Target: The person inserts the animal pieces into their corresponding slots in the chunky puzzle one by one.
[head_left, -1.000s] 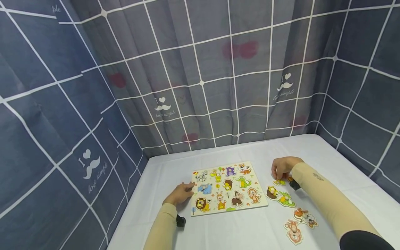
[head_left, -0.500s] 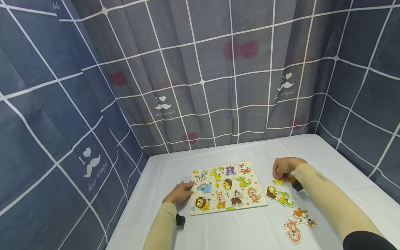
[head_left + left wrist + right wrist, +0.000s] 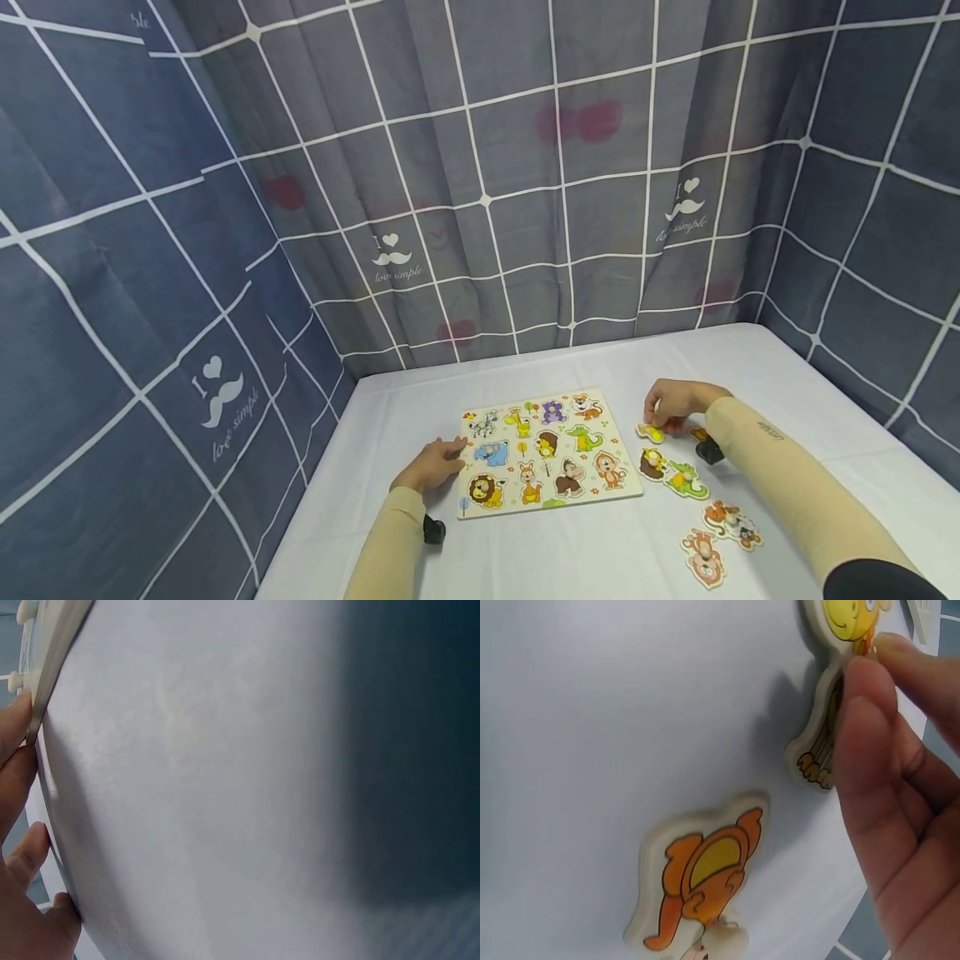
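Observation:
My left hand (image 3: 431,463) rests at the left edge of a wooden puzzle board (image 3: 540,500) printed with animals; its fingers touch that edge, also in the left wrist view. Knobs (image 3: 15,681) stand up from the board's face. To the right, my right hand (image 3: 678,402) pinches a yellow animal puzzle piece (image 3: 847,616) between thumb and fingers. The fingers hide part of it, and a shadow falls on the cloth beside it. Below the hand in the right wrist view lies an orange kangaroo piece (image 3: 720,862) with a pale knob.
On the white-clothed table (image 3: 570,550), a brown-and-yellow piece (image 3: 653,464) and a crocodile piece (image 3: 686,479) lie near the board's right side. Closer to me are a monkey piece (image 3: 705,558) and overlapping pieces (image 3: 733,522). Grid-patterned curtains (image 3: 420,208) surround the table.
My right hand has moved slightly left, carrying the yellow piece toward the board and away from the kangaroo piece. The left hand and the board have stayed put.

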{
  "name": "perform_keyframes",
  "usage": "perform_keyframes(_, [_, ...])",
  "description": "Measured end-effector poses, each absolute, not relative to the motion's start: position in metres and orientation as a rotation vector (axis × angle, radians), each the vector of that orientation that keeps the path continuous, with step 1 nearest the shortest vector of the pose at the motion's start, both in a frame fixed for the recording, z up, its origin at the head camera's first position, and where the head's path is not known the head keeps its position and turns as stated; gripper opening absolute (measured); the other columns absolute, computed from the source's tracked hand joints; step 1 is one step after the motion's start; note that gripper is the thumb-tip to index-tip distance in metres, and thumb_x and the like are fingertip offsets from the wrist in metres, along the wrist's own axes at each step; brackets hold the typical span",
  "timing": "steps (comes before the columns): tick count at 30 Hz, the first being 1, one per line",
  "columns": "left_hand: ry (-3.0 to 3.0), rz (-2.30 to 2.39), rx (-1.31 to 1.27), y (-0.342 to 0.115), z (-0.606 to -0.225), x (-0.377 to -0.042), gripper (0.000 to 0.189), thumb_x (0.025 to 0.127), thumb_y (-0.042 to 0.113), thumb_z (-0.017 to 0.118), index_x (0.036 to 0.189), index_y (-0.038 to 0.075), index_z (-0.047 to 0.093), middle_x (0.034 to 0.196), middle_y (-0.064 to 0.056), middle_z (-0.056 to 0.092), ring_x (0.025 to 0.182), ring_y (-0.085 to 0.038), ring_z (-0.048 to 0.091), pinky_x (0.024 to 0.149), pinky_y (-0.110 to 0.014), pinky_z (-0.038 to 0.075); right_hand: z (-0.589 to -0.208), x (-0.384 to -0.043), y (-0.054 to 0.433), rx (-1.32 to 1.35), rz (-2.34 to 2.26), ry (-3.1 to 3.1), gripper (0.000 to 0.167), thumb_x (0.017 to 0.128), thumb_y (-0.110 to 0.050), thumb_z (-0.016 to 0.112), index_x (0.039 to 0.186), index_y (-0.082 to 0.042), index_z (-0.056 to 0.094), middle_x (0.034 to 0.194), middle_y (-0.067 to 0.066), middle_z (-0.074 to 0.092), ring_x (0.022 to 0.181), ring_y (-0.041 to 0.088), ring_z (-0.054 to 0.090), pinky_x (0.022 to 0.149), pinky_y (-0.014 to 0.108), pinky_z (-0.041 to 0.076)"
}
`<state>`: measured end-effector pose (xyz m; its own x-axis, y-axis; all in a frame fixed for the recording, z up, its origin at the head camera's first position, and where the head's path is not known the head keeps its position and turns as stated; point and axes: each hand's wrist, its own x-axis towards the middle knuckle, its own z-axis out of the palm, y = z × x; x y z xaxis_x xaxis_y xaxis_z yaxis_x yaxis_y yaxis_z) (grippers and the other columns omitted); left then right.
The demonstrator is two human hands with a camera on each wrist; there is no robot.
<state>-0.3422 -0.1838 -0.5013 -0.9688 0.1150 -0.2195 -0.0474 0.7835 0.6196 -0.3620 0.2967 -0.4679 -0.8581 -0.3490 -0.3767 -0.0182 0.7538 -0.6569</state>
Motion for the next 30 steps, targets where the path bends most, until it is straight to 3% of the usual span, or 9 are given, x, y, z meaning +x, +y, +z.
perform_keyframes(30, [2.749,0.937,0.080,-0.184,-0.502,-0.341,0.049,0.094,0.022,0.068,0.142,0.022,0.057,0.163,-0.025,0.026,0.152,-0.046,0.019,0.121,-0.067,0.015,-0.481,-0.378,0.293,-0.212,-1.259,2.534,0.008,0.093,-0.002,0.064,0.092,0.005,0.068,0.063,0.001,0.063,0.057,0.011,0.060,0.055,0.025,0.057])
